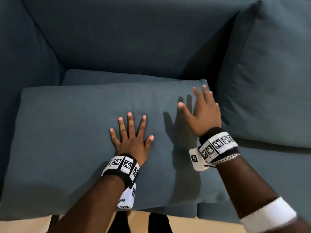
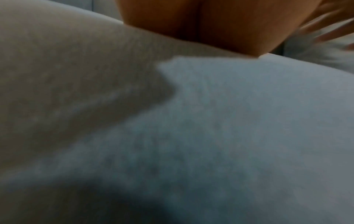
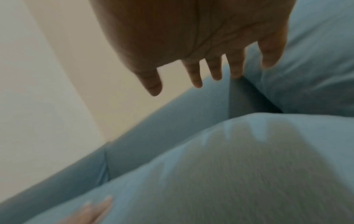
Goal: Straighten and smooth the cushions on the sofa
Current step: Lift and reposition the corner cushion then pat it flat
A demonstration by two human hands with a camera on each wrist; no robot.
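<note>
While our left hand (image 1: 130, 140) presses the cushion (image 1: 67, 140) flat | right hand (image 1: 203, 113) spread above its right end, holding nothing | long axis left-right

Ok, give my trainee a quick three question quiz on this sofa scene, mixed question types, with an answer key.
1. True or false: the left hand lies flat, fingers spread, on the loose cushion.
2. Which hand is lifted off the fabric, casting a shadow? A) left B) right
3. Fill in: the right hand is above the cushion's far ___ corner.

Key: 1 true. 2 B. 3 right, next to the upright cushion.
</note>
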